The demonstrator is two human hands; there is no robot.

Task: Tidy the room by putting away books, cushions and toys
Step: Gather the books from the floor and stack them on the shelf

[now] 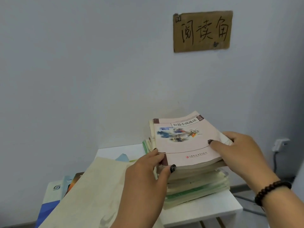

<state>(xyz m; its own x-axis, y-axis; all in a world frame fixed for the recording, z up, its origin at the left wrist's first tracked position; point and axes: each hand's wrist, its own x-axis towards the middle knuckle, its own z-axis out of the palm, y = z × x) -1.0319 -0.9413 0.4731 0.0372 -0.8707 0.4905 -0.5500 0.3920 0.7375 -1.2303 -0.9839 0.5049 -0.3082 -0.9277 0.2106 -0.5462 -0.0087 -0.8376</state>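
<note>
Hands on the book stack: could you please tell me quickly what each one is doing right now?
Left hand: grips the near left corner of the pink book.
Right hand: holds the pink book's right edge, fingers curled round it.

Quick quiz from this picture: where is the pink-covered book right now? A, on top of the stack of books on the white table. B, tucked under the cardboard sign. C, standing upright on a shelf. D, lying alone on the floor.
A: the pink-covered book lies flat on top of the stack of books on the white table, with the left hand and right hand gripping its edges.
</note>
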